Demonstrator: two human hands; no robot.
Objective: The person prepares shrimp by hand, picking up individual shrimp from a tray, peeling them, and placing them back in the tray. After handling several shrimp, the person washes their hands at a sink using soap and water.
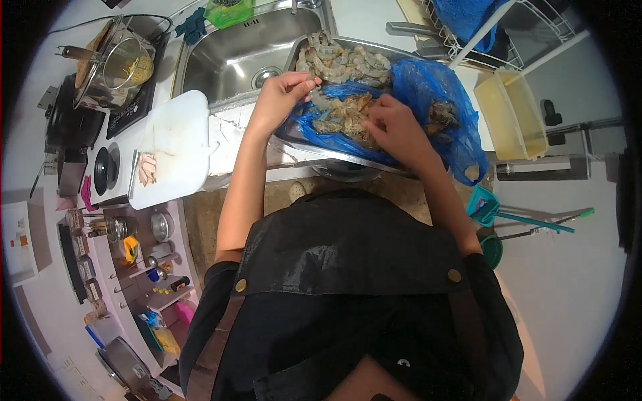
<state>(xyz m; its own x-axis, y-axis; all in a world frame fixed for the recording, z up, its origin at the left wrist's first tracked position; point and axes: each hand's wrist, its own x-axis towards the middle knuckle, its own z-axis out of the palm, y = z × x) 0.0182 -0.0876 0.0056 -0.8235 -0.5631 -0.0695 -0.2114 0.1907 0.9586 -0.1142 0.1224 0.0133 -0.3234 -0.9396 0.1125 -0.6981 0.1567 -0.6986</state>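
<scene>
A steel tray (346, 155) lies beside the sink, with raw shrimp (351, 62) heaped at its far side. Nearer me, more shrimp (336, 113) lie on a blue plastic bag (321, 135). My left hand (288, 97) pinches a small piece of shrimp between thumb and fingertips at the tray's left side. Over the nearer shrimp is my right hand (393, 125), its fingers curled; whether it grips anything is unclear. A second blue plastic bag (426, 82) at the tray's right holds what look like shrimp heads and shells (441, 114).
Left of the tray is a steel sink (220, 65). A white cutting board (183, 140) carries pale strips (147, 169) beside a knife (133, 175). A pale plastic container (511, 115) stands right, below a wire dish rack (506, 62). A strainer (125, 62) rests far left.
</scene>
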